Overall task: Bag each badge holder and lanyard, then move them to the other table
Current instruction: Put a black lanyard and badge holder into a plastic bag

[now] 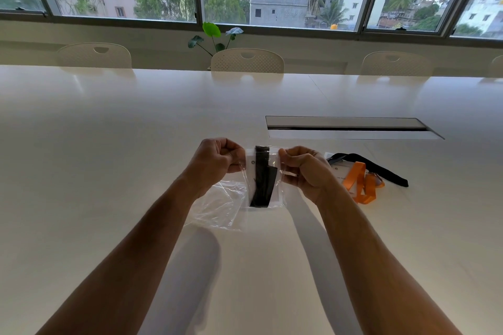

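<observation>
Hands, left hand (pixel 217 158) and right hand (pixel 302 168), pinch a clear bag (pixel 272 198) holding a black lanyard (pixel 262 179); sealing needs even pressure along the top.

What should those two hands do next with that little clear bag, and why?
Probably press the bag's top edge closed. The left hand and right hand each pinch an upper corner, and a badge holder with a black lanyard already sits inside, so sealing seems the next step before the orange lanyard waiting on the table.
</observation>
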